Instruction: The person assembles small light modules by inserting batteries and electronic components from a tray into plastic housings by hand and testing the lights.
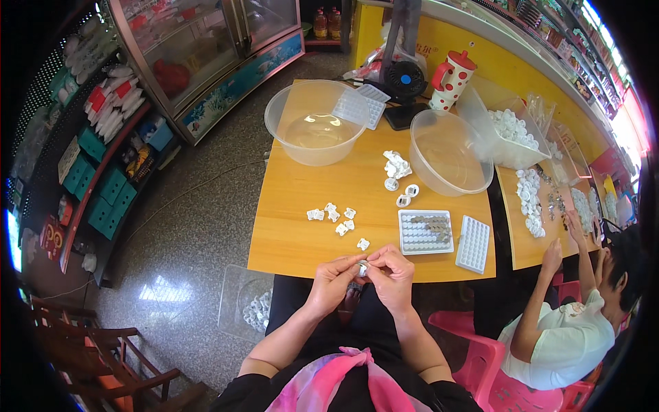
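My left hand point(332, 280) and my right hand point(391, 276) meet at the table's near edge. Between their fingertips they pinch a small round white plastic piece point(362, 270), partly covered by the fingers. Just beyond, one small white plastic part point(363, 244) lies on the wooden table point(288, 240). Several similar white parts point(331, 212) are scattered farther left. Right of them are round white pieces with dark centres point(403, 200) and a heap of white pieces point(397, 165). A white compartment tray point(412, 243), partly filled with small greyish parts, sits beside an upturned-looking white tray point(472, 244).
Two clear plastic bowls point(276, 134) point(449, 172) stand farther back, near a small black fan point(403, 80) and a polka-dot jug point(452, 81). At right, a co-worker in a white shirt point(563, 340) sits by a second table with white pieces point(528, 202). A clear bin point(233, 302) rests on the floor.
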The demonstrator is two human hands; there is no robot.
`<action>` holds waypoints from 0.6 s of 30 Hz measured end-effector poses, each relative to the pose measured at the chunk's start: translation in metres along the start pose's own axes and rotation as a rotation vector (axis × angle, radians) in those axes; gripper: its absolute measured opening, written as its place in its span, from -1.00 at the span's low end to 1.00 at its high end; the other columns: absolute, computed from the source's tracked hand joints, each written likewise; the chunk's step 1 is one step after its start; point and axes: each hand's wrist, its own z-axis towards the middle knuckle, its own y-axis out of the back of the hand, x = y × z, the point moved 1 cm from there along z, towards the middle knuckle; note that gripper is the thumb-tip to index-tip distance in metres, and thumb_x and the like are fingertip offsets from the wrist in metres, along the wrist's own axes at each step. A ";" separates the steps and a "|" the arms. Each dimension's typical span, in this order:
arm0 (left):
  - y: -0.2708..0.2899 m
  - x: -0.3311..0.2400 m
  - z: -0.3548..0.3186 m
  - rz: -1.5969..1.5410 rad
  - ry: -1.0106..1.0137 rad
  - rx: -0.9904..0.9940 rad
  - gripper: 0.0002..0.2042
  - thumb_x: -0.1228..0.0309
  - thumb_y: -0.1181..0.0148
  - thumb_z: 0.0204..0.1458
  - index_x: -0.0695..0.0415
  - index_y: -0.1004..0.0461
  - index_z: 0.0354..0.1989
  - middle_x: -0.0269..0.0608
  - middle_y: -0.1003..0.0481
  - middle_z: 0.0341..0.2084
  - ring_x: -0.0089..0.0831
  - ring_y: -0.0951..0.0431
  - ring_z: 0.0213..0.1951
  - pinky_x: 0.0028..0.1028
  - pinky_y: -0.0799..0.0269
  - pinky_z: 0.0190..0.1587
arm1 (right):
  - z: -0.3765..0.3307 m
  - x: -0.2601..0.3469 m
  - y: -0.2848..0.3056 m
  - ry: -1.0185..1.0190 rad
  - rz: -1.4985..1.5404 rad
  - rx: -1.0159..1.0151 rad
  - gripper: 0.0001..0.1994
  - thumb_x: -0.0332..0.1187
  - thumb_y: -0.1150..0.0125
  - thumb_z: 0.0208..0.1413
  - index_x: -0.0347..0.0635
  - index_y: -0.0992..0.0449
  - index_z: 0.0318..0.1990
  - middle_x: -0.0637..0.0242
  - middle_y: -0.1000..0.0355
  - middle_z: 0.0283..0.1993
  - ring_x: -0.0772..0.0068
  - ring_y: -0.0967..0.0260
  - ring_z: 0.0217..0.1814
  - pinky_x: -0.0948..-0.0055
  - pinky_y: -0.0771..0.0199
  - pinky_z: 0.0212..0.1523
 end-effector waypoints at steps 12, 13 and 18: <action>-0.001 0.005 0.003 -0.237 0.074 0.005 -0.73 0.58 -0.05 0.12 0.36 -0.42 0.00 -0.07 -0.51 -0.19 -0.45 -0.53 -0.24 -0.51 -0.51 -0.18 | -0.011 -0.006 0.006 -0.089 0.256 0.012 -0.84 -0.78 -0.12 -0.06 -0.39 -0.48 -0.32 0.23 -0.35 -0.21 0.52 -0.38 -0.20 0.60 -0.42 -0.18; -0.001 0.005 0.003 -0.234 0.071 0.004 -0.73 0.58 -0.06 0.11 0.35 -0.42 -0.01 -0.08 -0.51 -0.19 -0.46 -0.53 -0.24 -0.51 -0.50 -0.18 | -0.011 -0.005 0.006 -0.090 0.257 0.011 -0.84 -0.78 -0.12 -0.06 -0.39 -0.48 -0.32 0.23 -0.35 -0.21 0.52 -0.38 -0.20 0.60 -0.42 -0.18; -0.001 0.004 0.002 -0.229 0.060 0.012 -0.73 0.58 -0.07 0.11 0.35 -0.43 -0.01 -0.10 -0.52 -0.21 -0.48 -0.53 -0.25 -0.53 -0.50 -0.19 | -0.011 -0.007 0.007 -0.093 0.262 0.016 -0.83 -0.79 -0.12 -0.08 -0.38 -0.50 -0.34 0.21 -0.34 -0.21 0.50 -0.40 -0.21 0.58 -0.46 -0.17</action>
